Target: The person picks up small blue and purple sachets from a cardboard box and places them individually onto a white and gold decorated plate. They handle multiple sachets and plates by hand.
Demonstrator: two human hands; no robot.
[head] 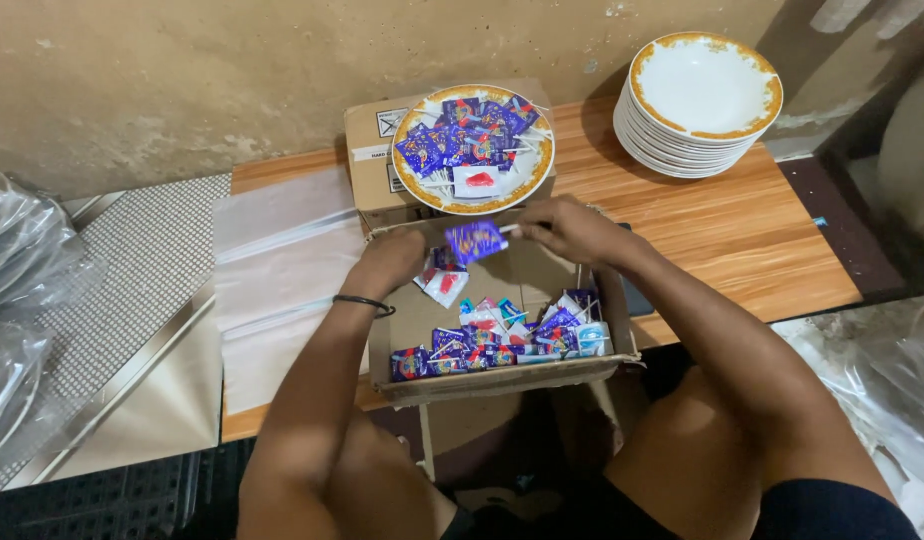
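Observation:
My right hand [567, 228] pinches the stick of a purple-wrapped lollipop [475, 240] above an open cardboard box [502, 378]. My left hand [390, 262] reaches into the box, close to a few wrapped lollipops [442, 280] at its back; I cannot see whether it holds one. Many purple, blue and white wrapped lollipops [502, 340] lie along the box's front. Behind it, a gold-rimmed plate [437, 192] piled with wrapped lollipops [467, 140] rests on a shut carton [367, 150].
A stack of gold-rimmed white plates [700, 100] stands at the back right of the wooden table [742, 230]. Clear plastic bags [277, 270] lie flat on the left. Crumpled plastic [17, 260] sits at the far left. My knees are under the box.

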